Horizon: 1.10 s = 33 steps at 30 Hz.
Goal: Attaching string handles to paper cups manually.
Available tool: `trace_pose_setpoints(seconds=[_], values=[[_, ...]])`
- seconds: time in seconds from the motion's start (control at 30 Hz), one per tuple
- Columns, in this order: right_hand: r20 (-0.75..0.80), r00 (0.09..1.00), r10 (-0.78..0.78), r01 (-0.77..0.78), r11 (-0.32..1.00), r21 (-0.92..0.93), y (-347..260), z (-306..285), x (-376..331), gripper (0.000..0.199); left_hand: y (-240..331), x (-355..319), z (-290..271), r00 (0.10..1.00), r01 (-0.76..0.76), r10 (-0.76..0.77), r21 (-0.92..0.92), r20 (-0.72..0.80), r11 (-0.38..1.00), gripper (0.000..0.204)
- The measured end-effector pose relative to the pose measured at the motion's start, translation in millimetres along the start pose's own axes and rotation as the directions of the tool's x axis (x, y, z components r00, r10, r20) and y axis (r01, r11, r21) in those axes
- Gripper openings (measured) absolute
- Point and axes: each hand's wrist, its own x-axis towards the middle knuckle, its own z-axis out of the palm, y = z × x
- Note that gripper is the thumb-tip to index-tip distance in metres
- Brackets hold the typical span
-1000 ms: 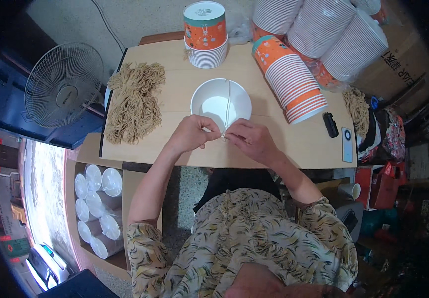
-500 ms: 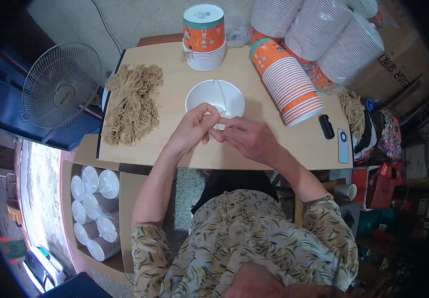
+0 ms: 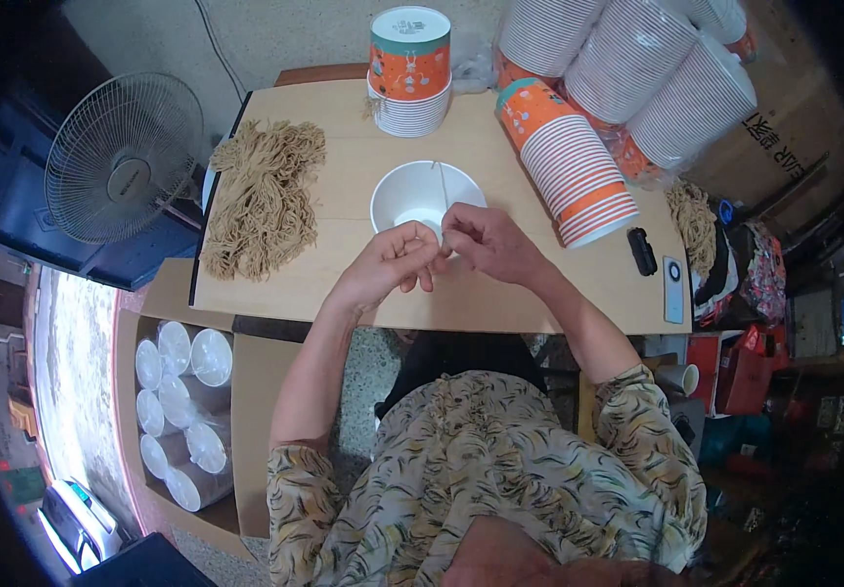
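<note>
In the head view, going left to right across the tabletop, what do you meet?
Pile of tan string → white paper cup at the left hand and right hand → lying stack of orange cups → small black device → grey remote.

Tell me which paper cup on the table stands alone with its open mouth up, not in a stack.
The white paper cup at the table's middle, just beyond both hands. The other cups are nested: an upright stack behind it and a lying stack to its right.

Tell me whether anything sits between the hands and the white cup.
Nothing visible does. The left hand and right hand are already at the near rim of the white cup, pinching a thin string that crosses its opening.
</note>
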Motion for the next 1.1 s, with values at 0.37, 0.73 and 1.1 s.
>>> trace_pose_setpoints(seconds=[0.37, 0.73, 1.1], values=[[-0.161, 0.987, -0.016, 0.021, 0.999, 0.031, -1, 9, 2, 0.01, -7, -6, -5, 0.999, 0.01, -0.014, -0.083, -0.045, 0.997, 0.023], [-0.101, 0.995, 0.023, -0.02, 0.999, 0.03, 0, 6, 4, 0.009, -10, -10, -16, 0.998, 0.07, -0.07, 0.005, 0.001, 0.998, 0.024], [-0.045, 0.989, 0.141, -0.128, 0.968, 0.216, -4, 17, 6, 0.008, -18, -16, -3, 0.978, -0.029, 0.053, 0.118, -0.2, 0.993, 0.017]])
